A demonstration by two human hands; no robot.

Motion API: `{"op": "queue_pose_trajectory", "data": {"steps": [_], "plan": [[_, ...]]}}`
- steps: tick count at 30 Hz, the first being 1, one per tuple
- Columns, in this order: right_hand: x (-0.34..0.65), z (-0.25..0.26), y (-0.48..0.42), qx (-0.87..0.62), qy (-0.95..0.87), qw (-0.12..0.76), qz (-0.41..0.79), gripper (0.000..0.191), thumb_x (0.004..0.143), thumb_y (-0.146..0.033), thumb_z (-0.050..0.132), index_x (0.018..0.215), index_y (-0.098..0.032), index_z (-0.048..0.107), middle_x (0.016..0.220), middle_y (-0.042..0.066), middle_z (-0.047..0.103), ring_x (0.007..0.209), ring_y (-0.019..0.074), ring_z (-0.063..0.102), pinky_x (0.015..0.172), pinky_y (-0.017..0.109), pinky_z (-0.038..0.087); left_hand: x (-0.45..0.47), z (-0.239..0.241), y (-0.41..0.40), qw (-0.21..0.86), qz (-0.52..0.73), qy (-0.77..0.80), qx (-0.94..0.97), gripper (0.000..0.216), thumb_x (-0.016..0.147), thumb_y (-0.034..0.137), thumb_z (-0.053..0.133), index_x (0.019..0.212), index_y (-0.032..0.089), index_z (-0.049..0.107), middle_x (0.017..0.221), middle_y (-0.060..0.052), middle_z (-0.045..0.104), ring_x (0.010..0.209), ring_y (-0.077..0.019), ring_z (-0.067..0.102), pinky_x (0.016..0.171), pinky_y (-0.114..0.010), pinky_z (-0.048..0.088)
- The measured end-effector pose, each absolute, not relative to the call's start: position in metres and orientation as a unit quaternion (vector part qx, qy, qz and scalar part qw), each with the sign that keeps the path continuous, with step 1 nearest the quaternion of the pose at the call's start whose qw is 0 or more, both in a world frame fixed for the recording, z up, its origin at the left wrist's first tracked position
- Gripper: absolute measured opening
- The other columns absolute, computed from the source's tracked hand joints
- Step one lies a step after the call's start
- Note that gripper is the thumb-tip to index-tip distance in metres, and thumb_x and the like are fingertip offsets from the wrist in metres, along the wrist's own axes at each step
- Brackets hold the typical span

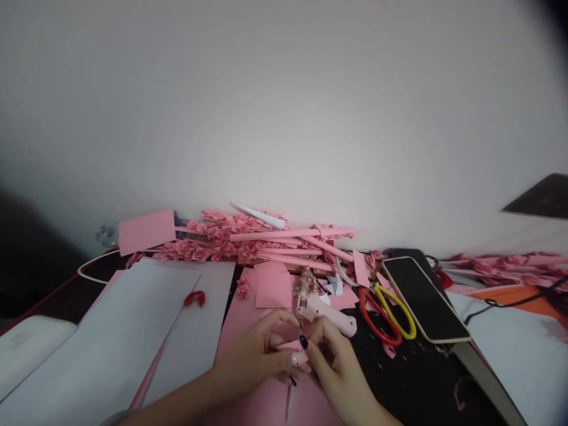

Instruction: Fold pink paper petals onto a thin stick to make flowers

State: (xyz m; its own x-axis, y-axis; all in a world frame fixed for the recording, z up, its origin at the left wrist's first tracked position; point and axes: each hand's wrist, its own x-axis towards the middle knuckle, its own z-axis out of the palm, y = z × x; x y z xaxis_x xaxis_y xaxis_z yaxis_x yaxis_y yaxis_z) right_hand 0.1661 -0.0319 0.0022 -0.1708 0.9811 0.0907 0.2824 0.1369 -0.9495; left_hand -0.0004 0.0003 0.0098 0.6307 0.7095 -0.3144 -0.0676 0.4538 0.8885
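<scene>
Low in the middle of the head view, my left hand [270, 349] grips a small folded piece of pink paper [290, 345] between thumb and fingers. My right hand [331, 355] pinches the right edge of that same paper, its thumb and forefinger close to my left thumb. Just beyond my hands lies a pale pink glue gun [326, 312]. Square pink paper sheets [273, 287] and a small pink paper flower [242, 287] rest behind my left hand. Beneath both hands spreads a larger pink sheet [237, 331].
Scissors with red and yellow handles [402, 316] and a phone [426, 299] lie to the right. Pink paper flower stems [239, 234] are heaped along the wall. White sheets [133, 325] cover the left, with a red curved piece [194, 298] on them. A white device [33, 346] sits far left.
</scene>
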Motion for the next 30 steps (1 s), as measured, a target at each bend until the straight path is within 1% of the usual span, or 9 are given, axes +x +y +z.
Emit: {"op": "queue_pose_trajectory", "data": {"steps": [4,10,15,20,24,30], "plan": [[0.1655,0.0033,-0.0331,-0.502,-0.639,0.403,0.420,0.024,0.089,-0.032,0.043,0.069,-0.020,0.041,0.060,-0.002,0.046,0.054,0.0121,0.043,0.051,0.024,0.034,0.0000,0.0091,0.0006,0.773,0.244,0.356,0.465,0.040,0.071,0.024,0.071,0.099,0.018,0.044,0.069,-0.003,0.071,0.062,-0.0143,0.068,0.059,-0.024,0.051],[0.1662,0.0056,-0.0302,-0.524,-0.616,0.397,0.434,0.025,0.088,-0.031,0.046,0.067,-0.020,0.038,0.056,-0.005,0.040,0.049,0.0097,0.038,0.048,0.022,0.031,-0.0019,0.0055,0.0013,0.773,0.242,0.358,0.464,0.040,0.070,0.023,0.071,0.099,0.018,0.044,0.065,-0.002,0.071,0.062,-0.0159,0.069,0.059,-0.025,0.051],[0.1652,0.0045,-0.0282,-0.529,-0.592,0.398,0.460,0.023,0.088,-0.032,0.046,0.071,-0.021,0.037,0.052,-0.007,0.040,0.043,0.0087,0.038,0.043,0.021,0.027,-0.0026,0.0075,0.0017,0.780,0.238,0.354,0.458,0.041,0.069,0.022,0.072,0.099,0.018,0.043,0.070,-0.004,0.073,0.065,-0.0167,0.070,0.059,-0.024,0.051],[0.1653,0.0053,-0.0275,-0.520,-0.603,0.369,0.479,0.031,0.089,-0.033,0.043,0.062,-0.021,0.032,0.049,-0.007,0.035,0.042,0.0075,0.035,0.041,0.020,0.025,-0.0029,0.0100,0.0022,0.776,0.232,0.366,0.459,0.043,0.068,0.025,0.073,0.100,0.017,0.044,0.071,-0.006,0.073,0.067,-0.0188,0.070,0.059,-0.025,0.051],[0.1662,0.0079,-0.0284,-0.512,-0.611,0.352,0.490,0.033,0.090,-0.036,0.041,0.062,-0.021,0.033,0.049,-0.007,0.035,0.044,0.0080,0.034,0.042,0.020,0.027,-0.0032,0.0063,0.0014,0.778,0.230,0.363,0.459,0.044,0.068,0.025,0.074,0.099,0.018,0.044,0.070,-0.005,0.073,0.067,-0.0190,0.071,0.062,-0.028,0.053],[0.1658,0.0096,-0.0282,-0.497,-0.626,0.347,0.490,0.034,0.092,-0.038,0.038,0.064,-0.020,0.036,0.051,-0.006,0.038,0.045,0.0084,0.035,0.044,0.021,0.026,-0.0035,0.0067,0.0011,0.773,0.234,0.367,0.461,0.040,0.069,0.022,0.073,0.097,0.018,0.045,0.067,-0.002,0.073,0.064,-0.0180,0.070,0.060,-0.025,0.053]]}}
